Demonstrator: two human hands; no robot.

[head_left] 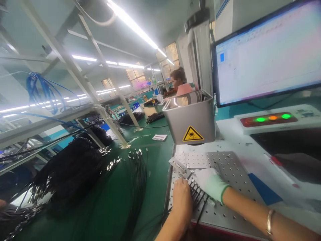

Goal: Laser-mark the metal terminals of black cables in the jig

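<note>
Left hand point(182, 195) was curled at the edge of a row of black cables point(199, 197); its grip could not be told. Gloved right hand point(210, 182) lay over the cable ends, fingers hidden, grip also unclear. Cables lay across the perforated plate point(227, 164), below the grey laser head point(192, 118), beside the green desk point(156, 167).
</note>
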